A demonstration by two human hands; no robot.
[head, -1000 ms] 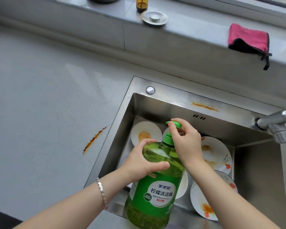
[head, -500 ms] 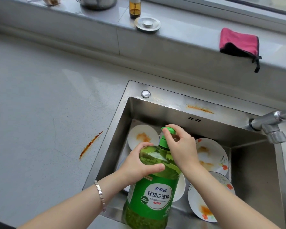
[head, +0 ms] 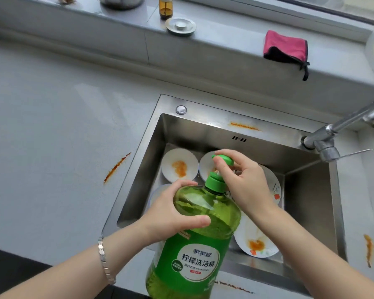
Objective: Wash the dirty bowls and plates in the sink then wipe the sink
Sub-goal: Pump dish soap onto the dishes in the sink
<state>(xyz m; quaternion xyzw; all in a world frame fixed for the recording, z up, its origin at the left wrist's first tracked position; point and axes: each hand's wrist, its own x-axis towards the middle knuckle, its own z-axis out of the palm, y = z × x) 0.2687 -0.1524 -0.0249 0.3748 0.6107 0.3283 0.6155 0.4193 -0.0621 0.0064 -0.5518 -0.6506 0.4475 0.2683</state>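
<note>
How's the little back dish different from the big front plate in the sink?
The little dish is smaller and plain white; the big plate is wider with painted orange and green bits at its rim. The little dish shows almost whole, while the big plate is partly hidden behind the soap bottle. Both are white, smeared with orange sauce, and lie in the sink.

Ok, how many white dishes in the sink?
5 white dishes: two at back, one far right, one near right, one under the left hand; green plastic detergent bottle may hide more.
</note>
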